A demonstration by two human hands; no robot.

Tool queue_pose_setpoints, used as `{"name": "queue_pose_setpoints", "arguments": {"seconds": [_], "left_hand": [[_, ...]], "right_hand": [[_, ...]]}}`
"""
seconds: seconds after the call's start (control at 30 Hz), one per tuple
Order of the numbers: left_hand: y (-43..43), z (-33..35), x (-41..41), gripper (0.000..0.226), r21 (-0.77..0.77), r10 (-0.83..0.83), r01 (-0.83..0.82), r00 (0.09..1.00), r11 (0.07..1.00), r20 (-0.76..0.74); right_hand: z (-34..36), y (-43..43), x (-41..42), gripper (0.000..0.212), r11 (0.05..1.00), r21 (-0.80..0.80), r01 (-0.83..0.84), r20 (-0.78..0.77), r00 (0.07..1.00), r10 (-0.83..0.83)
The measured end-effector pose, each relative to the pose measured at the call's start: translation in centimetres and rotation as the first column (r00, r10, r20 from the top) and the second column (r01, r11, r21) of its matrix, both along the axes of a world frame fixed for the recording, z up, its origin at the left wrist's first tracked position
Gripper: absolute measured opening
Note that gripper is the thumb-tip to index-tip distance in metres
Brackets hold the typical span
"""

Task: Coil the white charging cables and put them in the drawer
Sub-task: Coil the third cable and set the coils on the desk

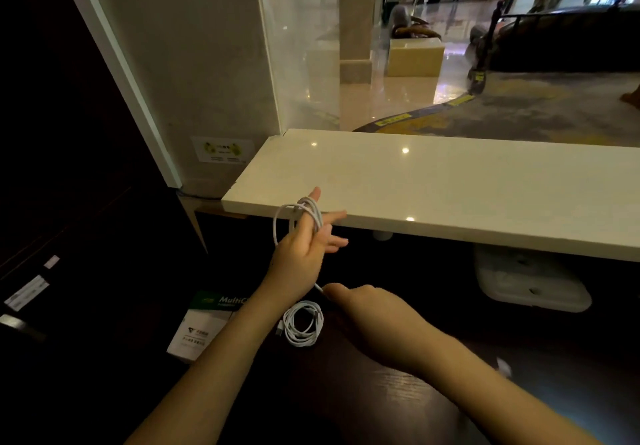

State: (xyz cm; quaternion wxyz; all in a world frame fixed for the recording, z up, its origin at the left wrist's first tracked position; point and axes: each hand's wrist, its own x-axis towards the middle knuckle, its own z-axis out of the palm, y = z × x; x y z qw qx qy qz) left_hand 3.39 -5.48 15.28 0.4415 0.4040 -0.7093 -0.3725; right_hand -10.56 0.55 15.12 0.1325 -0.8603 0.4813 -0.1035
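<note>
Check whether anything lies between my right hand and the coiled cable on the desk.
Nothing visible does. The right hand sits just right of the coiled cable, and only dark desk shows between. But it pinches the end of the second cable wound round the left hand.

1. Pale polished stone ledge (450,185), ceiling lights reflected in it.
2. Dark wood tabletop (363,396) below the ledge.
3. White-and-green paper pack (199,330) lying on the tabletop, left.
4. White plastic container (530,282) under the ledge.
5. Green-printed sticker (223,149) on the wall.
6. Lobby with distant people beyond the glass.
</note>
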Motion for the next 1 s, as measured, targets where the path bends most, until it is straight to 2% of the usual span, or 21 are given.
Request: {"name": "queue_pose_setpoints", "arguments": {"seconds": [0.03, 0.07, 0.1, 0.13, 0.2, 0.27, 0.3, 0.33, 0.4, 0.43, 0.5, 0.57, 0.63, 0.7, 0.73, 0.8, 0.87, 0.93, 1.0], "left_hand": [[-0.2, -0.2, 0.3, 0.05, -0.077, 0.041, -0.026, 0.978, 0.997, 0.207], [-0.5, -0.5, 0.7, 0.049, -0.068, 0.058, -0.037, 0.94, 0.997, 0.337], [-0.5, -0.5, 1.0, 0.044, 0.016, 0.018, -0.025, 0.928, 1.0, 0.372], [-0.4, -0.7, 1.3, 0.039, 0.132, -0.052, 0.01, 0.945, 0.991, 0.322], [0.7, -0.2, 1.6, 0.028, 0.383, -0.21, 0.165, 0.975, 0.909, 0.079], [1.7, -0.2, 1.8, 0.035, 0.515, -0.275, 0.363, 0.93, 0.776, -0.243], [1.9, -0.4, 2.0, 0.039, 0.529, -0.278, 0.483, 0.863, 0.698, -0.421], [1.9, -0.6, 2.2, 0.042, 0.506, -0.275, 0.613, 0.759, 0.607, -0.59], [1.6, -1.0, 2.3, 0.044, 0.348, -0.245, 0.838, 0.474, 0.421, -0.846], [1.6, -1.0, 2.3, 0.046, 0.258, -0.2, 0.898, 0.344, 0.357, -0.917], [1.5, -0.7, 2.2, 0.047, 0.158, -0.123, 0.923, 0.213, 0.352, -0.969], [1.4, -0.6, 2.2, 0.046, 0.078, -0.099, 0.922, 0.124, 0.379, -0.987], [1.0, -0.7, 2.3, 0.044, 0.022, -0.08, 0.903, 0.062, 0.429, -0.995], [0.9, -0.3, 2.1, 0.043, 0.045, -0.044, 0.861, 0.078, 0.507, -0.996], [0.9, 0.0, 1.8, 0.041, 0.086, -0.016, 0.822, 0.114, 0.563, -0.993], [0.8, 0.4, 1.2, 0.036, 0.242, 0.075, 0.646, 0.275, 0.724, -0.958], [0.5, 0.6, 1.0, 0.034, 0.315, 0.11, 0.458, 0.421, 0.831, -0.9], [0.0, 0.7, 0.9, 0.035, 0.346, 0.115, 0.337, 0.551, 0.876, -0.826], [-0.2, 0.4, 1.0, 0.036, 0.359, 0.103, 0.247, 0.68, 0.9, -0.726]], "right_hand": [[0.4, -0.2, -0.3, 0.019, 0.998, -0.045, -0.032, -0.058, 0.998, 0.029], [1.0, -0.5, -0.6, 0.018, 0.991, -0.118, -0.065, -0.106, 0.993, 0.052], [1.7, -1.0, -1.1, 0.018, 0.971, -0.219, -0.1, -0.129, 0.989, 0.073], [2.4, -1.7, -1.6, 0.02, 0.942, -0.313, -0.123, -0.121, 0.989, 0.089], [4.2, -2.9, -2.9, 0.03, 0.918, -0.39, -0.078, 0.003, 0.996, 0.086], [5.6, -4.0, -4.1, 0.031, 0.958, -0.284, -0.036, 0.184, 0.979, 0.091], [5.6, -4.5, -4.4, 0.027, 0.978, -0.208, -0.018, 0.301, 0.95, 0.081], [5.6, -4.9, -4.4, 0.024, 0.99, -0.142, 0.005, 0.412, 0.91, 0.055], [4.5, -5.5, -4.2, 0.02, 0.998, -0.045, 0.039, 0.548, 0.836, -0.007], [3.7, -5.5, -3.9, 0.019, 0.998, -0.01, 0.058, 0.58, 0.814, -0.041], [1.6, -5.3, -3.1, 0.02, 0.992, 0.057, 0.113, 0.63, 0.766, -0.124], [-0.4, -4.7, -2.3, 0.026, 0.973, 0.155, 0.17, 0.662, 0.714, -0.23], [-2.0, -3.6, -1.4, 0.028, 0.957, 0.228, 0.179, 0.641, 0.713, -0.285], [-2.8, -2.4, -0.3, 0.024, 0.959, 0.245, 0.142, 0.588, 0.765, -0.263], [-3.0, -1.9, 0.2, 0.023, 0.964, 0.238, 0.12, 0.56, 0.794, -0.237], [-3.0, -0.9, 1.0, 0.025, 0.968, 0.236, 0.08, 0.502, 0.843, -0.193], [-2.6, 0.2, 1.5, 0.028, 0.962, 0.271, 0.027, 0.434, 0.889, -0.147], [-1.8, 0.9, 1.5, 0.027, 0.963, 0.27, -0.001, 0.371, 0.923, -0.103], [-0.7, 1.1, 1.1, 0.022, 0.987, 0.159, 0.023, 0.255, 0.965, -0.064]]}}
